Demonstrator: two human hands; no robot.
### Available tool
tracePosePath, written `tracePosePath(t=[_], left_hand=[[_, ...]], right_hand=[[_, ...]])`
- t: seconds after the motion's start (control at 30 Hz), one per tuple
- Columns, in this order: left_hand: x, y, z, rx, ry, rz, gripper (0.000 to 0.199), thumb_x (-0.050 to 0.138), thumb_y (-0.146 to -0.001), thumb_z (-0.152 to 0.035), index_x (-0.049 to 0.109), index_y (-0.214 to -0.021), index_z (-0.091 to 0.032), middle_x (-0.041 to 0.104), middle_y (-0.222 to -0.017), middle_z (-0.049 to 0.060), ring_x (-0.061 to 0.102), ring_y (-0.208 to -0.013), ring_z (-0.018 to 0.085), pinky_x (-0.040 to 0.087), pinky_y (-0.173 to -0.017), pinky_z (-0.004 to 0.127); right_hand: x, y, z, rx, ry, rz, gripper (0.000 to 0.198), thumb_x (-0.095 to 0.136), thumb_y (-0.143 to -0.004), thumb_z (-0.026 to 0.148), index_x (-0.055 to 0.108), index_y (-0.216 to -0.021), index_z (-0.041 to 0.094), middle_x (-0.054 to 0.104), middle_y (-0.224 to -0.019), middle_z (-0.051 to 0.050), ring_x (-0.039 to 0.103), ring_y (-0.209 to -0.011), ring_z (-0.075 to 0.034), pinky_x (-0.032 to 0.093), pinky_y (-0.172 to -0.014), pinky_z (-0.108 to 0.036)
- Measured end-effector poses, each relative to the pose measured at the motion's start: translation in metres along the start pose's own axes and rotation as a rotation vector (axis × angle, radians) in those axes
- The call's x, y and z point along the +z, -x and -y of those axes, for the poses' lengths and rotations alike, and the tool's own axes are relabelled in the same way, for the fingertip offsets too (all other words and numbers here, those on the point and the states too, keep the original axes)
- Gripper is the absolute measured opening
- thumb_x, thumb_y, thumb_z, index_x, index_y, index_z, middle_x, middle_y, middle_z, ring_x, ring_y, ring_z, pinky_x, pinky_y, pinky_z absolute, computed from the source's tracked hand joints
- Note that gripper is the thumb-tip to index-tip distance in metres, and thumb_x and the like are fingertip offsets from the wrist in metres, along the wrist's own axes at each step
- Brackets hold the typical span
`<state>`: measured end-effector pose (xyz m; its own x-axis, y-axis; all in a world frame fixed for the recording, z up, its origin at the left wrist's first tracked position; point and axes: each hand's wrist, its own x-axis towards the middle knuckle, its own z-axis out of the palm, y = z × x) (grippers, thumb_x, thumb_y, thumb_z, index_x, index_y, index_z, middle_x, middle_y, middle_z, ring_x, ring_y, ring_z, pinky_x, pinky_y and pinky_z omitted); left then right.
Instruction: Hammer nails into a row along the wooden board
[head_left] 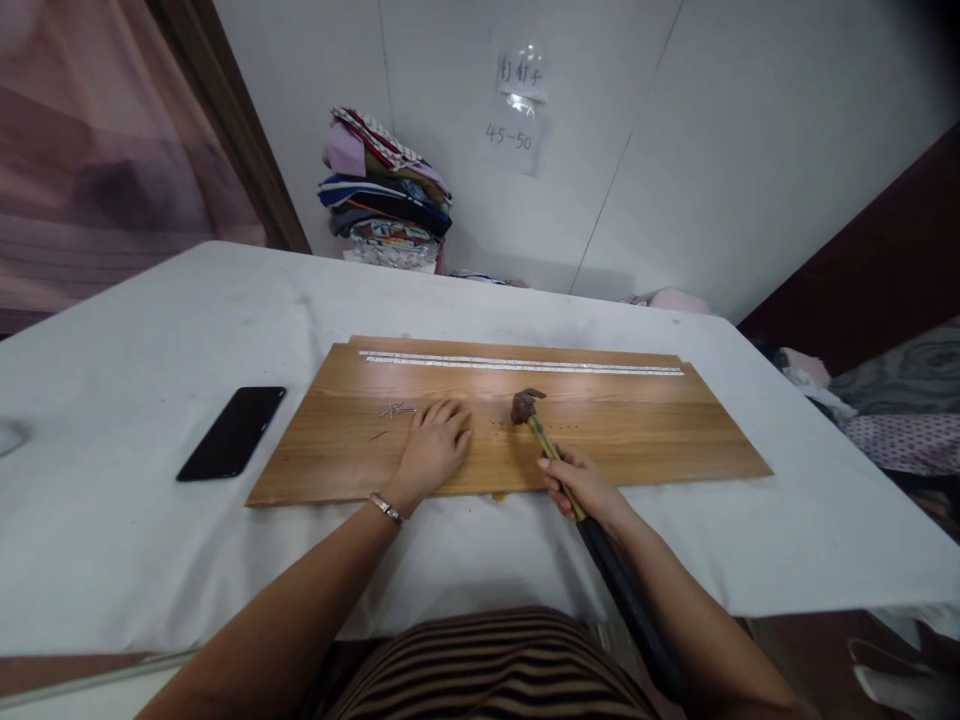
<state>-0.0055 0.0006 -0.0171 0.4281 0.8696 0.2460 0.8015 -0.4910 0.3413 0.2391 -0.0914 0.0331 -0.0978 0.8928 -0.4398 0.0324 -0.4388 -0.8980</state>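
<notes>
A claw hammer (553,449) is in my right hand (577,480), which is wrapped round the middle of its handle. The rusty head is over a wooden board (645,420), with the black lower grip reaching back past my forearm. On the board, left of the hammer head, my left hand (437,447) lies palm down with its fingers stretched out. By its fingertips is a small pile of nails (395,409), and a single nail (379,434) lies nearer to me. A row of small dark dots (559,427) runs across the board near the hammer head; whether they are nail heads or holes I cannot tell.
Two white printed strips (525,364) run along the board's far edge. A black phone (232,433) lies left of the board on the white-covered table (97,520). Folded clothes (386,190) are stacked against the wall, below and left of paper signs (517,135).
</notes>
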Motion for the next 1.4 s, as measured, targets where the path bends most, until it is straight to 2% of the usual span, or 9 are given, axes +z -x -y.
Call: tracePosePath(t=[0.83,1.4], left_hand=[[-0.0002,-0.0005,0.0006,0.016,-0.012,0.003,0.036,0.047,-0.101,-0.031,0.069,-0.127,-0.02,0.065,-0.144,0.013,0.052,-0.14,0.031,0.037,-0.121,0.054],[-0.0017,-0.0011,-0.0012,0.005,-0.008,0.014,0.035,0.049,-0.1,-0.03,0.069,-0.127,-0.02,0.064,-0.144,0.014,0.052,-0.141,0.032,0.037,-0.122,0.055]], right_hand=[[0.0038,0.0,0.0009,0.0,-0.003,0.006,0.051,0.075,-0.065,0.062,0.042,-0.082,0.026,0.046,-0.052,0.014,0.035,-0.031,-0.005,0.027,-0.029,-0.019],[0.0022,-0.0007,-0.0021,-0.001,0.013,-0.001,0.046,0.072,-0.07,0.059,0.043,-0.082,0.026,0.046,-0.053,0.013,0.036,-0.033,-0.006,0.028,-0.031,-0.021]])
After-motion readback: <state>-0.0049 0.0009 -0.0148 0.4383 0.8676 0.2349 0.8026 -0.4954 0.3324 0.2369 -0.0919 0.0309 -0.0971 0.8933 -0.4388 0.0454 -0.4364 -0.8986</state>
